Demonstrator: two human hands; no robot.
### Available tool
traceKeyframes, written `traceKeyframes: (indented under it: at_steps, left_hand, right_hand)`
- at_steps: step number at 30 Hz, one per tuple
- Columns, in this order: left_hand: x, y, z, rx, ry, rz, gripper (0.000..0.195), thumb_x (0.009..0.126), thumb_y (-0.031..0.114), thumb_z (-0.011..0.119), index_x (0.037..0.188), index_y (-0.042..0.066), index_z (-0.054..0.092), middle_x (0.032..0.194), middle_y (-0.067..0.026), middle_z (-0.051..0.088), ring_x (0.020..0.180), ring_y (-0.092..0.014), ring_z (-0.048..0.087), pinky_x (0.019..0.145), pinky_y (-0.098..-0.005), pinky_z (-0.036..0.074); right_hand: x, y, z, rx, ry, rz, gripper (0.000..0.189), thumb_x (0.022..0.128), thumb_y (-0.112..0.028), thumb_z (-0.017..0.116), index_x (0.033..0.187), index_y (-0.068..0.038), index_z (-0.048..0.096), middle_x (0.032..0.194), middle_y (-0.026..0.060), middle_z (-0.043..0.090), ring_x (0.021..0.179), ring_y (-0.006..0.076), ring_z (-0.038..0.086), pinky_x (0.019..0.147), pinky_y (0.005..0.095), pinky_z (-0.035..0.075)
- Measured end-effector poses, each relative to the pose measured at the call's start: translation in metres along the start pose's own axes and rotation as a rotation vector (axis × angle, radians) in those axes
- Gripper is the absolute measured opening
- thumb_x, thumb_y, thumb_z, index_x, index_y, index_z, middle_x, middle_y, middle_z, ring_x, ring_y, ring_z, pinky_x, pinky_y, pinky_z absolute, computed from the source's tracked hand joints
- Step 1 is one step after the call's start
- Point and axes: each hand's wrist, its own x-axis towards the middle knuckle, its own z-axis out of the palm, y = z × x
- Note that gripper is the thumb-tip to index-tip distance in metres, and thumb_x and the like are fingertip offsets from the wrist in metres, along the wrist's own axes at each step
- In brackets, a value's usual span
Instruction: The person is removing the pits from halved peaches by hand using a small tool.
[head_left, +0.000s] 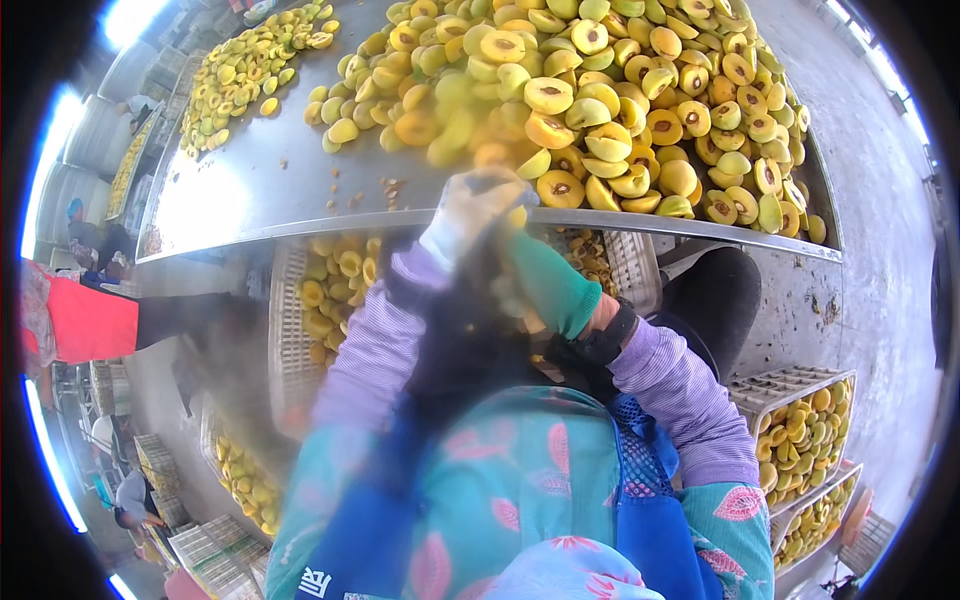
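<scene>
My left hand (480, 206), in a whitish glove, is curled over the near edge of the metal table (300, 223). A small yellow piece of stone fruit (517, 217) shows at its fingers. Close below on the right is my right hand (551, 281) in a green knitted glove, its fingers blurred and partly hidden; whether it grips a tool cannot be told. Heaped beyond both hands are yellow-green stone-fruit halves (600, 112), many with brown stones or hollows showing. A smudge blurs the middle of the view.
Below the table edge stand a white plastic crate (289, 330) of fruit halves and another crate (634, 262) with small brownish pieces. Stacked fruit crates (791, 390) stand at right. A person in a red apron (94, 319) is at left. A smaller fruit heap (247, 75) lies farther along the table.
</scene>
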Motion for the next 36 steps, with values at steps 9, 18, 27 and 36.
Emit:
traceKeyframes:
  at_steps: [9,18,27,36]
  left_hand:
    - [-0.005,0.017,-0.006,-0.516,-0.299,-0.129,0.026,0.087,0.021,0.052,0.092,-0.002,0.061,0.083,-0.0093,0.063,0.075,-0.019,0.060,0.071,-0.0291,0.048]
    - [-0.089,0.039,-0.036,0.558,0.540,-0.056,0.036,0.087,0.029,0.055,0.104,-0.002,0.058,0.086,-0.0102,0.063,0.076,-0.021,0.061,0.066,-0.0313,0.051]
    - [0.001,0.003,-0.022,1.014,0.295,-0.010,0.048,0.072,0.040,0.066,0.107,0.008,0.060,0.110,-0.0195,0.057,0.100,-0.034,0.056,0.086,-0.0401,0.045]
    - [-0.004,0.015,-0.031,0.381,0.194,0.343,0.033,0.083,0.013,0.058,0.113,0.001,0.054,0.107,-0.0119,0.061,0.091,-0.025,0.061,0.081,-0.0307,0.047]
  right_hand:
    - [-0.003,0.023,0.002,0.418,-0.531,0.170,0.042,0.091,-0.055,0.034,0.083,-0.017,0.049,0.053,-0.0069,0.037,0.041,0.0083,0.034,0.041,0.0244,0.033]
    - [-0.016,0.018,-0.009,0.031,-0.222,0.190,0.040,0.093,-0.050,0.035,0.087,-0.014,0.051,0.058,-0.0047,0.043,0.044,0.0108,0.040,0.045,0.0276,0.038]
    - [-0.002,0.049,-0.056,-0.692,0.220,-0.270,0.032,0.088,-0.033,0.052,0.097,-0.003,0.056,0.085,0.0077,0.058,0.070,0.0209,0.058,0.060,0.0354,0.048]
    - [0.007,0.018,-0.010,-1.051,0.435,-0.879,0.025,0.090,-0.027,0.051,0.089,-0.002,0.054,0.058,0.0126,0.051,0.049,0.0243,0.052,0.046,0.0364,0.040]
